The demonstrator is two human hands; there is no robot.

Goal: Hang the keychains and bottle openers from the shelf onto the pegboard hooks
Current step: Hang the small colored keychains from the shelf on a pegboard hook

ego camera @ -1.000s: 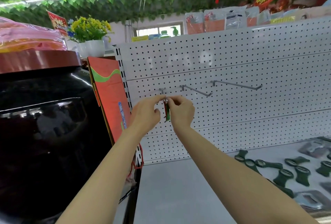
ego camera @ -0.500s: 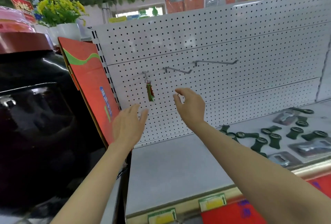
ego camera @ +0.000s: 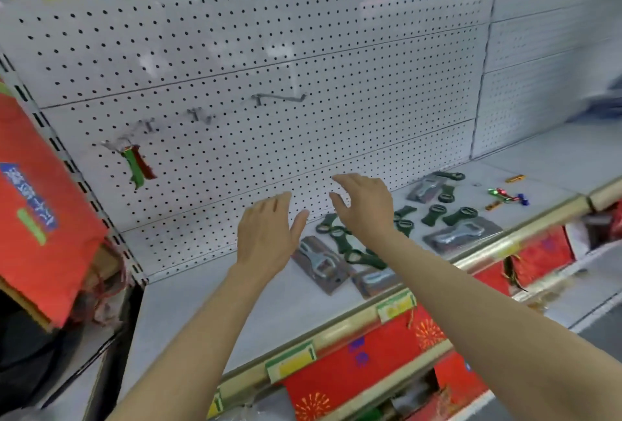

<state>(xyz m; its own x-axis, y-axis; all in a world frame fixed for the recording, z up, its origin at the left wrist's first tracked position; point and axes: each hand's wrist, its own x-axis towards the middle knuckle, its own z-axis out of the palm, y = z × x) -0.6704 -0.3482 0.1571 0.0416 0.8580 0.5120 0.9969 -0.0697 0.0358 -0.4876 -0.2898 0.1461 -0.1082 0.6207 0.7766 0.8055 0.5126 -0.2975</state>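
A green and red keychain (ego camera: 138, 164) hangs from the leftmost hook (ego camera: 117, 144) on the white pegboard (ego camera: 303, 50). Two more hooks, a short one (ego camera: 200, 116) and a longer one (ego camera: 279, 98), stick out bare to its right. On the grey shelf (ego camera: 208, 306) lie several dark green bottle openers (ego camera: 434, 213) and carded metal openers (ego camera: 318, 264), with small coloured keychains (ego camera: 505, 195) at the far right. My left hand (ego camera: 266, 235) and my right hand (ego camera: 365, 205) hover open and empty above the shelf, just left of the openers.
A red carton (ego camera: 40, 205) leans at the left end of the pegboard. The shelf's front rail (ego camera: 336, 336) carries yellow price tags, with red patterned packages (ego camera: 353, 370) below. The frame is blurred by motion.
Both hands let go of the keychain, which now hangs on the left hook, and dropped down to the right toward the openers. The view swung right and down.
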